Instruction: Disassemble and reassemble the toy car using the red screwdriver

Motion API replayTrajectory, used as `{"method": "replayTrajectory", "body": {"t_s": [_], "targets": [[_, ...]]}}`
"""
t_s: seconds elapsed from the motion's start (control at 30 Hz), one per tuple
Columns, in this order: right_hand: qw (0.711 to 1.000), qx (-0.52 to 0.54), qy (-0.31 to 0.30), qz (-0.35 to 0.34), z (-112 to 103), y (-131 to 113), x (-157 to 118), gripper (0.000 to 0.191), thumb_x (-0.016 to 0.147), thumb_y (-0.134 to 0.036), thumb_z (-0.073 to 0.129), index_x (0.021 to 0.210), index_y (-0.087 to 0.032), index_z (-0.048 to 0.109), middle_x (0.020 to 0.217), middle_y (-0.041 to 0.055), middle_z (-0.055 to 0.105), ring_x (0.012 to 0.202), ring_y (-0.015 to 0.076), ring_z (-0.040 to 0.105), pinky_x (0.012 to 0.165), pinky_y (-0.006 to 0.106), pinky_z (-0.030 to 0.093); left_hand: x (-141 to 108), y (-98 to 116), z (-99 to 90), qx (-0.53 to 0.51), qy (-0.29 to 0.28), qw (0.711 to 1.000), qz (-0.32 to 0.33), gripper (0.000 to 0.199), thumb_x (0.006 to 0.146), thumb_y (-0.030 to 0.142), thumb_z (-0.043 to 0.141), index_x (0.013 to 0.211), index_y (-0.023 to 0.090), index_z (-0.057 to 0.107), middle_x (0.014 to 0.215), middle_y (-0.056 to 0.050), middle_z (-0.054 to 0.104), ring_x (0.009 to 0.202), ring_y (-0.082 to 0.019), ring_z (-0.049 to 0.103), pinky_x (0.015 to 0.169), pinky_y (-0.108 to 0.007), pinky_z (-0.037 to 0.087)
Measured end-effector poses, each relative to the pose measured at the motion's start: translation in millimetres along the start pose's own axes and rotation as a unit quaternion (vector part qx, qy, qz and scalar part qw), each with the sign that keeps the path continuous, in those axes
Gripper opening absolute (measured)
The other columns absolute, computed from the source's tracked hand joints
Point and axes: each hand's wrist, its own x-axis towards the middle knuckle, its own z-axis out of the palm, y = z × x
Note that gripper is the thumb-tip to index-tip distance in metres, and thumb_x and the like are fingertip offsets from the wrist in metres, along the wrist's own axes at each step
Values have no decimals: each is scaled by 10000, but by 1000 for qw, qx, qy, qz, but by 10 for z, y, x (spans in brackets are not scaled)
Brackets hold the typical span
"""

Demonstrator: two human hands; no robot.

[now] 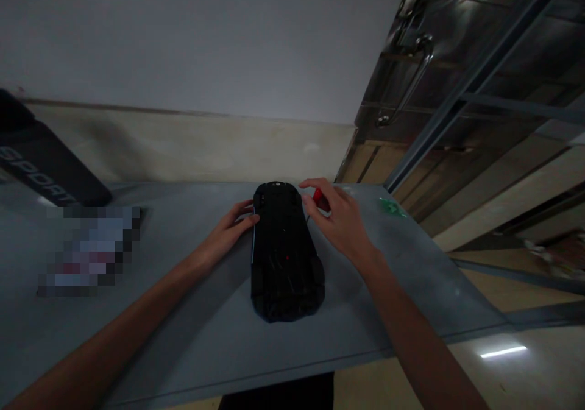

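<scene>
A toy car (283, 245) lies upside down on the grey table, its black underside facing up and its rear or front end towards me. My left hand (233, 222) holds the car's left side near the far end, with the thumb on the edge. On the other side, my right hand (336, 218) is closed around a small red-handled screwdriver (317, 195). A thin dark shaft shows below the handle, beside the car's right edge. The palm and fingers hide part of the tool.
A dark bottle-like object (50, 154) lettered SPORT leans at the left. Near it lies a blurred-out flat item (94, 251). A piece of green plastic (392, 207) rests on the table (205, 343) at the right. A wall stands behind; metal framing (439, 136) rises at the right.
</scene>
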Motion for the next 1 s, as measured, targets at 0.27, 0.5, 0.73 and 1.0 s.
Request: {"method": "replayTrajectory", "body": {"t_s": [0.27,0.5,0.73,1.0], "targets": [[1000,11,-19,5,-22,-1,12,252,1128,-225,586,1313,-295,743,850,-16,711,697,195,599,769,337,515,10,-33,-7,-5,7,1000,3,685,920,552,879,1532,263,771,1662,-149,778,1604,-434,685,1356,-585,525],[999,20,-30,-15,-52,-26,9,292,1135,-233,561,1355,-289,744,905,5,738,761,213,645,814,353,528,2,-22,-22,6,-8,1000,0,745,958,559,847,1619,246,704,1751,-156,711,1649,-425,638,1401,-590,464],[1000,12,-17,13,-38,-39,19,193,1195,-312,582,1273,-290,758,788,-34,681,660,181,605,742,326,494,-7,10,4,5,-4,1000,-1,691,966,527,836,1591,256,727,1722,-142,737,1637,-431,645,1379,-570,487],[999,12,-44,8,-91,-23,19,288,1183,-245,499,1351,-304,725,881,7,739,757,224,671,801,353,534,-26,29,6,8,-3,1000,3,682,957,550,840,1568,263,741,1688,-145,760,1604,-416,682,1352,-554,521]]}}
